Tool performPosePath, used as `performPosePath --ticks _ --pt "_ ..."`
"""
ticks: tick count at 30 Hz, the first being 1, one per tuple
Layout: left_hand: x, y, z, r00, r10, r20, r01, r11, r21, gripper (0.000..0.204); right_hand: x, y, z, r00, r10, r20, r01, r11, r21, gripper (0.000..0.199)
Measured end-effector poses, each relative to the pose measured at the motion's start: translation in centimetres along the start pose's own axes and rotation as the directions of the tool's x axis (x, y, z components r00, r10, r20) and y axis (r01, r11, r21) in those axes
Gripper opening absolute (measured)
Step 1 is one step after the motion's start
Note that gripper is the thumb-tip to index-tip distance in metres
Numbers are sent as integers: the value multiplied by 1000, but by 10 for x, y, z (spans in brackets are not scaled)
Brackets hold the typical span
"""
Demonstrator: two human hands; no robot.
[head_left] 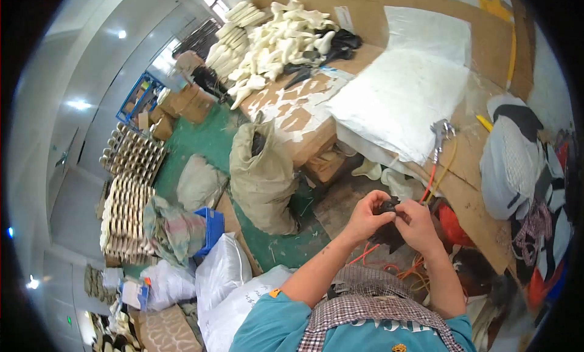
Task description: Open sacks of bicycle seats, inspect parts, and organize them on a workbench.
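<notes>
Head view, looking down: both hands meet in front of the person's chest, above the floor. The left hand [364, 217] and right hand [417, 224] each close their grip on a small dark piece [387, 207] pinched between the fingertips; what it is cannot be told. Just beyond, a metal air tool [442, 132] with orange and yellow hoses lies on the cardboard-covered surface [471, 194]. A white sheet [398, 96] lies further back. A pile of pale shoe lasts [277, 42] sits at the far end. An open sack [263, 176] stands on the green floor.
</notes>
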State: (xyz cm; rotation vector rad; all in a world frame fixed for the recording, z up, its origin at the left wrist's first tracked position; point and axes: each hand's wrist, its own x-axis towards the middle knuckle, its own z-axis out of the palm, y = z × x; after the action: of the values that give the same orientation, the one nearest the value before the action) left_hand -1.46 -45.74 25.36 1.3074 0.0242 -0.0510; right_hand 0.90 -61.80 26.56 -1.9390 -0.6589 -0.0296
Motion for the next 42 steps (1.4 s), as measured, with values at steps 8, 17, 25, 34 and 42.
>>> performPosePath --ticks 8,17,25,34,42 --pt "9 8 -15 942 -91 -322 50 990 -132 11 17 -22 13 958 -218 -187 210 976 -65 13" --pt "7 24 -9 988 -45 -148 12 976 -216 13 28 -42 6 935 -301 -185 235 921 -311 18" --pt "0 22 -9 978 -90 -186 29 951 -307 19 14 -34 21 825 -388 -411 353 922 -161 20" --pt "-22 22 -16 998 59 29 -56 993 -108 31 3 -35 8 968 -232 -99 224 971 -88 15" --pt "-18 15 -21 985 161 -64 -154 983 105 35 4 -52 22 966 -138 -219 103 981 -163 43"
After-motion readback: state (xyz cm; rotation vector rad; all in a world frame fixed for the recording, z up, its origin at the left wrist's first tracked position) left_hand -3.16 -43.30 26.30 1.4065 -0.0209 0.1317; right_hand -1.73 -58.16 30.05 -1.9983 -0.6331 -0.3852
